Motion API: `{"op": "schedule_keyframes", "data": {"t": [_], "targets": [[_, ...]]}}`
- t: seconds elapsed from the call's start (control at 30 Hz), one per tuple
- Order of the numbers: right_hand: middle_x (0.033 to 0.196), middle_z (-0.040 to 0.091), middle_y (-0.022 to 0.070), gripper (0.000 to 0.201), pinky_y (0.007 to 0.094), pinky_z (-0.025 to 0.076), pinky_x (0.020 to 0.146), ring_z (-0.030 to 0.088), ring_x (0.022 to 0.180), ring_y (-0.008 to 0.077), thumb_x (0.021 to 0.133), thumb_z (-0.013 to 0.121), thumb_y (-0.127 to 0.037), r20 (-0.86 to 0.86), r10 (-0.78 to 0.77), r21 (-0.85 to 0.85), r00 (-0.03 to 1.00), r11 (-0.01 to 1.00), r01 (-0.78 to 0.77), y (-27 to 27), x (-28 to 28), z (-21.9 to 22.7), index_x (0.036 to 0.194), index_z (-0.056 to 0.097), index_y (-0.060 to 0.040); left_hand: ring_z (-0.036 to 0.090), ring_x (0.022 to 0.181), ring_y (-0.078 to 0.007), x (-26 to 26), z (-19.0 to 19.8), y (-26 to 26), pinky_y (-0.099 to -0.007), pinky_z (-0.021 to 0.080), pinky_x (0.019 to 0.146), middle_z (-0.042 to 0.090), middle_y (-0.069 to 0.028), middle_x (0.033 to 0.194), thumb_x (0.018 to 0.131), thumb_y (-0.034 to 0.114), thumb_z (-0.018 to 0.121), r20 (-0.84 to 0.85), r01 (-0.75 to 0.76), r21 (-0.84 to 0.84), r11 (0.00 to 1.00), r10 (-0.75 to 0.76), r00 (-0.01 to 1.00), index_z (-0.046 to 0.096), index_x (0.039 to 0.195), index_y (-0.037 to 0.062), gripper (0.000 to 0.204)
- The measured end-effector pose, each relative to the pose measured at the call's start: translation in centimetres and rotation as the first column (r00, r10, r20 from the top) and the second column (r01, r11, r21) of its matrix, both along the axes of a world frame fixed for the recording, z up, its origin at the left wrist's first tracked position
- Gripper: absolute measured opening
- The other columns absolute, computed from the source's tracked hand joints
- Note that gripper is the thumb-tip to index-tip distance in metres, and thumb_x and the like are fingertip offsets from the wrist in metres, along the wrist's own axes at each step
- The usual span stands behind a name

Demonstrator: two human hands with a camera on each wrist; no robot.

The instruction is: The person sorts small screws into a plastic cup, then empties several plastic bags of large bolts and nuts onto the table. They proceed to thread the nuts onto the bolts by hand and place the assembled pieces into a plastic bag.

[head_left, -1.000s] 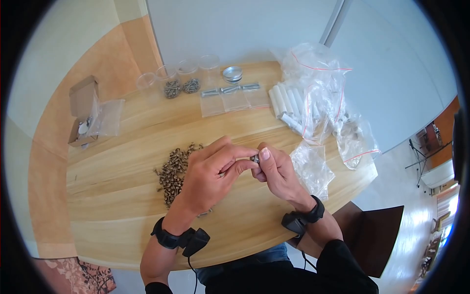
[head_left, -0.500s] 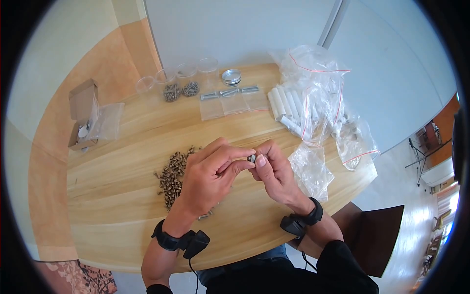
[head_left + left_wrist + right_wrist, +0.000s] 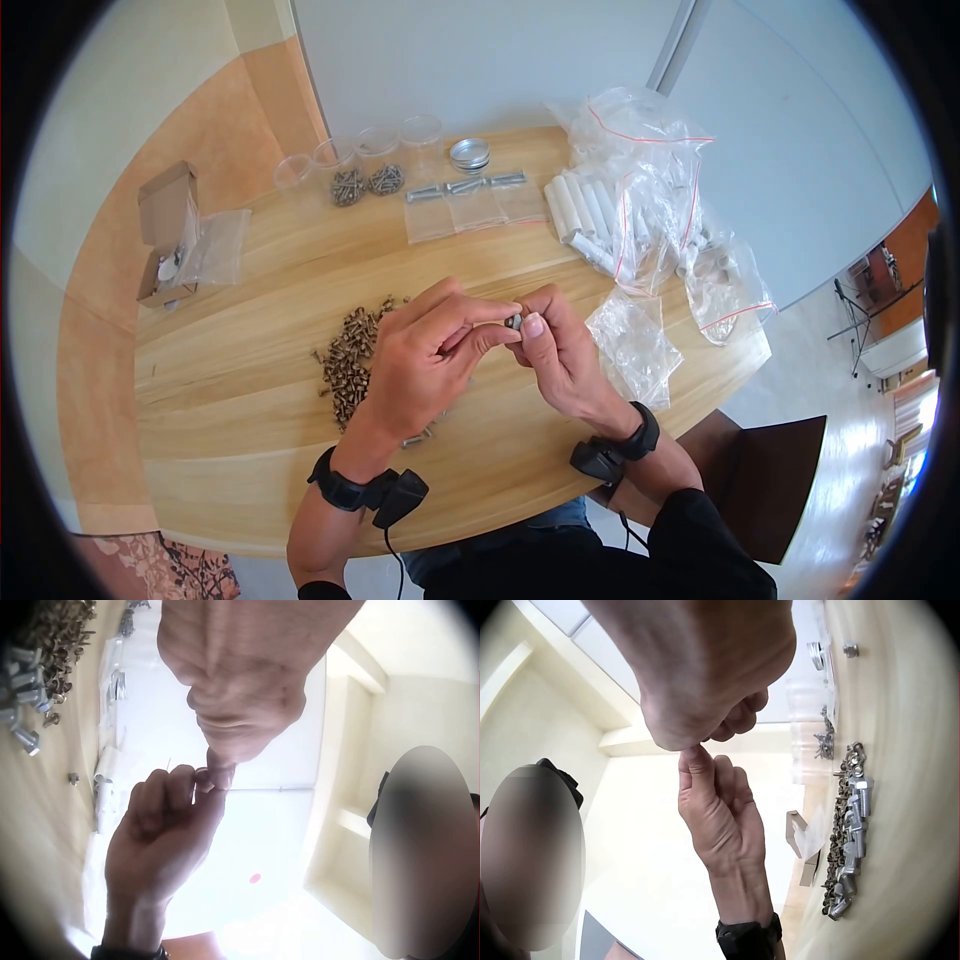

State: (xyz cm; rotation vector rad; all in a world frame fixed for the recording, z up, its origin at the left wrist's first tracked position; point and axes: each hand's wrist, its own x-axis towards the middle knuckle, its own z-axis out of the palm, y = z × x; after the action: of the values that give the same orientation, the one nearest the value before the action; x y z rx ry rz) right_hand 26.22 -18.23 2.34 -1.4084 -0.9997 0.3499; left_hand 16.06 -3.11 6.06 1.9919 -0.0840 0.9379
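In front of the body, both hands meet over a small silvery metal fastener (image 3: 514, 321), raised above the table. My left hand (image 3: 418, 350) pinches it from the left between thumb and forefinger. From the right, my right hand (image 3: 562, 358) holds it with the thumb and a bent forefinger, covering part of it; its exact kind I cannot tell. Below and left of the hands lies a heap of small brownish screws (image 3: 345, 370). Larger silver hex bolts (image 3: 859, 836) lie along the heap in the right wrist view. A single nut (image 3: 73, 778) sits apart on the tabletop.
Clear cups (image 3: 347, 187), two holding screws, stand at the back beside stacked metal lids (image 3: 469, 154). Bagged long bolts (image 3: 465, 186) lie before them. White tubes (image 3: 578, 208) and plastic bags (image 3: 650, 150) fill the right rear. An open cardboard box (image 3: 168, 225) is far left.
Both hands, with the fastener, have shifted slightly left and the right thumb has moved a little lower. The two-handed pinch continues.
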Motion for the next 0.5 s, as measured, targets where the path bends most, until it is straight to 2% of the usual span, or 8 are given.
{"op": "schedule_keyframes", "data": {"t": [0.03,0.1,0.13,0.2,0.3,0.43,0.5], "targets": [[0.074,0.055,0.0026,0.022,0.0268,0.04,0.058,0.047,0.066,0.0074,0.11,0.049,-0.022,-0.001,0.0,0.0,1.0,1.0,0.0,-0.02,-0.06,-0.04,0.102,0.052,-0.0021,0.035,0.056,-0.0087,-0.11,0.09,0.06,-0.0275,0.028,0.05,0.041,0.0017,0.066,0.075,-0.002,0.086,-0.001,0.0,0.0,1.0,0.0,1.0,0.079,0.101,0.0069,0.028],[0.071,0.052,0.0014,0.022,0.0264,0.039,0.056,0.045,0.063,0.0061,0.111,0.046,-0.022,0.014,0.028,0.04,0.999,0.999,-0.029,-0.08,-0.12,-0.09,0.102,0.052,-0.0025,0.053,0.057,-0.013,-0.37,0.34,0.28,-0.0299,0.041,0.051,0.057,-0.0028,0.072,0.077,0.0,0.085,-0.005,0.045,0.051,0.998,-0.045,0.999,0.076,0.103,0.0076,0.029],[0.071,0.052,0.0014,0.022,0.0264,0.039,0.056,0.045,0.063,0.0061,0.111,0.046,-0.022,0.015,0.028,0.04,0.999,0.999,-0.029,-0.25,-0.03,-0.18,0.102,0.052,-0.0025,0.053,0.057,-0.013,-0.39,0.29,0.25,-0.0299,0.041,0.051,0.057,-0.0028,0.072,0.077,0.0,0.085,-0.004,0.046,0.051,0.998,-0.045,0.999,0.076,0.103,0.0076,0.029],[0.067,0.049,0.0,0.022,0.0261,0.038,0.055,0.042,0.061,0.0056,0.112,0.044,-0.021,-0.173,0.073,-0.001,0.982,0.997,-0.074,-0.62,0.17,-0.39,0.103,0.052,-0.0028,0.054,0.056,-0.0147,-0.4,0.16,0.07,-0.0309,0.041,0.05,0.055,-0.0036,0.071,0.076,0.0,0.085,0.009,0.092,0.107,0.99,-0.094,0.996,0.075,0.102,0.0069,0.028],[0.064,0.048,-0.0005,0.021,0.0255,0.037,0.054,0.042,0.06,0.0051,0.112,0.041,-0.019,-0.219,0.067,0.003,0.973,0.998,-0.068,-0.35,-0.09,0.35,0.103,0.052,-0.0032,0.054,0.055,-0.0161,-0.47,0.39,-0.19,-0.0318,0.041,0.05,0.053,-0.0043,0.07,0.075,0.0,0.086,0.035,0.006,0.155,0.988,-0.011,0.999,0.074,0.101,0.0063,0.029],[0.066,0.049,0.0003,0.022,0.0264,0.038,0.054,0.043,0.061,0.0061,0.112,0.042,-0.02,-0.214,0.035,-0.002,0.976,0.999,-0.036,-0.35,-0.19,0.23,0.102,0.052,-0.003,0.054,0.055,-0.0157,-0.33,-0.04,-0.15,-0.032,0.041,0.05,0.052,-0.0042,0.07,0.074,-0.001,0.086,0.002,-0.005,0.149,0.989,0.005,1.0,0.074,0.1,0.0066,0.03],[0.07,0.052,0.0016,0.023,0.0276,0.039,0.056,0.046,0.063,0.0073,0.111,0.042,-0.021,0.039,0.042,0.034,0.998,0.998,-0.043,-0.28,0.23,0.01,0.102,0.052,-0.0024,0.053,0.055,-0.0156,-0.38,0.21,-0.02,-0.032,0.041,0.051,0.053,-0.004,0.07,0.075,-0.003,0.085,-0.005,-0.003,0.118,0.993,0.004,1.0,0.073,0.101,0.0071,0.03]]}}
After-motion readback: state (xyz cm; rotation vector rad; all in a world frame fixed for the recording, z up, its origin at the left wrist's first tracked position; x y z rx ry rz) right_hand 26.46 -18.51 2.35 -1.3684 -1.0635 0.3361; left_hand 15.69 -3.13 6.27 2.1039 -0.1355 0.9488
